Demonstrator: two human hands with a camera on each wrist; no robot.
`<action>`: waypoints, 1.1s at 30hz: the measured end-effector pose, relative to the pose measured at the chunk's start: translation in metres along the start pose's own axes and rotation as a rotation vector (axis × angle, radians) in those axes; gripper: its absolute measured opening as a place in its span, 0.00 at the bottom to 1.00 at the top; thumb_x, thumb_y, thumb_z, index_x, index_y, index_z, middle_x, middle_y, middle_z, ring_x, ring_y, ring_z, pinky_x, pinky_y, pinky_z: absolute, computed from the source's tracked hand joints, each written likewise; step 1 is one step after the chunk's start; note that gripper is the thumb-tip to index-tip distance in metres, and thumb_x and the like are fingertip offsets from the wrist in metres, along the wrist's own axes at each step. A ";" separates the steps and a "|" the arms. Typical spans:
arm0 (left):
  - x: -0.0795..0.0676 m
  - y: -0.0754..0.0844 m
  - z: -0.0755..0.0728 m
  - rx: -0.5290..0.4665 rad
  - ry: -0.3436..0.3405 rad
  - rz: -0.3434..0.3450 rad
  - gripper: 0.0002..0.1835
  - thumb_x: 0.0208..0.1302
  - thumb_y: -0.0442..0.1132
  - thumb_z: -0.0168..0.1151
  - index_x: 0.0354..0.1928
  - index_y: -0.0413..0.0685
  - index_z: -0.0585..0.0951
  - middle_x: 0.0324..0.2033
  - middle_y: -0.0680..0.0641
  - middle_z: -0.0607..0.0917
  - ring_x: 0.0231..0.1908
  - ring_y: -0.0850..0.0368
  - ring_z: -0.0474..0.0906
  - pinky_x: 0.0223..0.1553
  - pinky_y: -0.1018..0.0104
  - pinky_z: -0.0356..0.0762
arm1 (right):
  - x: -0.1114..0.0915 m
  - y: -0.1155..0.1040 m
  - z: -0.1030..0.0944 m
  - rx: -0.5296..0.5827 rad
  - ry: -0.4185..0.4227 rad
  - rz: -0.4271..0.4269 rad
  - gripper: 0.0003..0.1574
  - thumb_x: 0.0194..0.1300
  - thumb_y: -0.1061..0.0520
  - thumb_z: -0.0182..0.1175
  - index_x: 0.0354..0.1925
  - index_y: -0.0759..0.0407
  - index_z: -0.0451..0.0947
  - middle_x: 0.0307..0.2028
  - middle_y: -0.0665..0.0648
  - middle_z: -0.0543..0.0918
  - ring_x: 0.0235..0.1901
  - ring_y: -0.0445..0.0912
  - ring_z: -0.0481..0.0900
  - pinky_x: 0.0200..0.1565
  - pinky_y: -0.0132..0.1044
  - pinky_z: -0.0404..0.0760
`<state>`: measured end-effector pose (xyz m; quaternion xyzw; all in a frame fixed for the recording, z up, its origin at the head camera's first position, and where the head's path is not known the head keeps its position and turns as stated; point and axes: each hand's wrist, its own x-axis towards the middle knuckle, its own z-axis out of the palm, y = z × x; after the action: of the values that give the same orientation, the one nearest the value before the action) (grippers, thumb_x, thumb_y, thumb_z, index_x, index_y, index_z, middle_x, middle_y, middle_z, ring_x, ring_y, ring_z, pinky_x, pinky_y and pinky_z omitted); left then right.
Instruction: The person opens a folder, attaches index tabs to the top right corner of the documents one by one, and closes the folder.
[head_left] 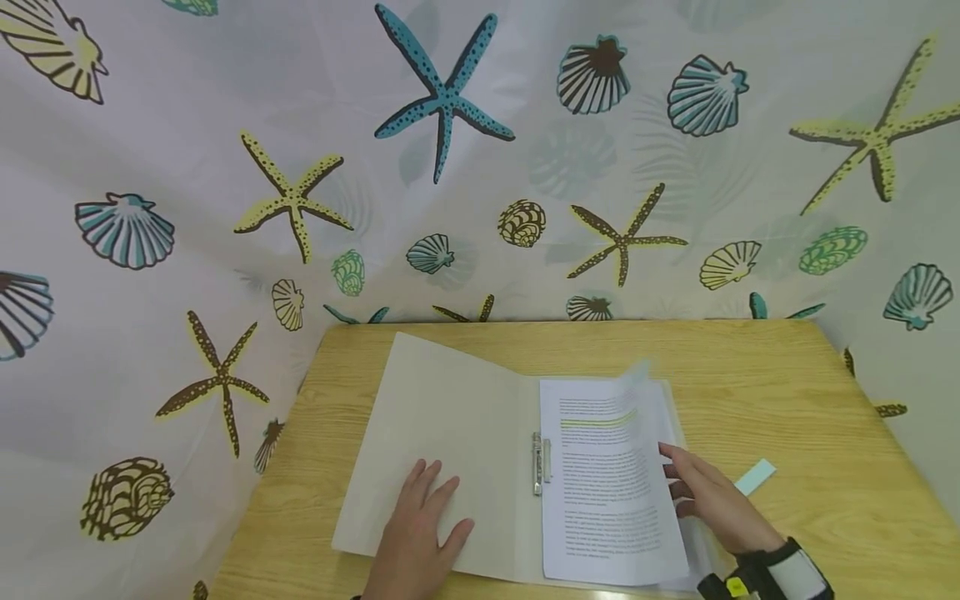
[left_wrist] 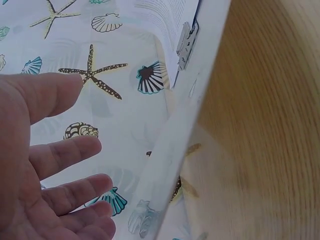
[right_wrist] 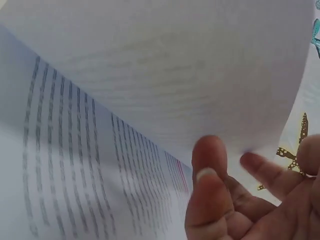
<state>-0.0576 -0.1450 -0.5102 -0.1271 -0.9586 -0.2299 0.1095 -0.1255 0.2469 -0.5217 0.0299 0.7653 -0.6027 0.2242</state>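
A white folder lies open on the table, its blank left cover (head_left: pixel 438 408) spread out. My left hand (head_left: pixel 420 521) rests on that cover with the fingers apart. A metal clip (head_left: pixel 537 462) sits along the folder's spine beside a stack of printed sheets. The top page (head_left: pixel 600 483) bears a yellow highlighted line, and its right side curls up. At that raised edge, the fingers of my right hand (head_left: pixel 708 500) touch the page from its underside. The right wrist view shows the lifted page (right_wrist: pixel 165 65) above the fingers, with another printed sheet (right_wrist: pixel 65 165) beneath.
A pale blue strip (head_left: pixel 755 477) lies on the wooden table (head_left: pixel 765 383), just right of my right hand. Behind the table hangs a white cloth (head_left: pixel 525 275) printed with starfish and shells. A dark band (head_left: pixel 772 575) is on my right wrist.
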 end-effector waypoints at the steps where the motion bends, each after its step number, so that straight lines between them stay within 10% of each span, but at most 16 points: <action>1: 0.000 0.001 0.000 0.002 0.001 0.004 0.26 0.58 0.51 0.64 0.55 0.46 0.76 0.62 0.41 0.69 0.66 0.44 0.54 0.56 0.45 0.68 | 0.001 0.001 0.002 0.016 0.001 0.000 0.40 0.73 0.33 0.33 0.70 0.57 0.51 0.56 0.66 0.71 0.47 0.53 0.75 0.42 0.45 0.78; 13: 0.000 0.003 -0.002 -0.003 -0.010 0.012 0.26 0.59 0.52 0.64 0.56 0.46 0.76 0.61 0.41 0.71 0.65 0.44 0.56 0.57 0.46 0.67 | 0.010 0.013 0.021 -0.009 -0.070 -0.073 0.35 0.72 0.47 0.45 0.72 0.50 0.47 0.67 0.61 0.60 0.65 0.57 0.54 0.58 0.58 0.64; 23: 0.008 0.017 -0.001 -0.039 -0.026 0.043 0.26 0.63 0.55 0.59 0.58 0.49 0.75 0.60 0.45 0.72 0.63 0.48 0.61 0.55 0.47 0.70 | 0.022 0.002 0.053 -0.237 -0.042 -0.141 0.39 0.69 0.47 0.53 0.72 0.46 0.49 0.58 0.68 0.71 0.51 0.54 0.75 0.47 0.52 0.78; 33: 0.023 0.043 -0.001 -0.076 0.081 0.279 0.24 0.63 0.53 0.59 0.56 0.47 0.76 0.57 0.44 0.75 0.60 0.48 0.65 0.52 0.48 0.73 | 0.029 -0.010 0.080 -0.385 -0.038 -0.253 0.42 0.65 0.42 0.57 0.71 0.45 0.53 0.61 0.61 0.69 0.48 0.47 0.75 0.47 0.48 0.77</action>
<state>-0.0669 -0.1041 -0.4850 -0.2537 -0.9171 -0.2536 0.1741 -0.1305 0.1628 -0.5377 -0.1210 0.8595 -0.4691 0.1630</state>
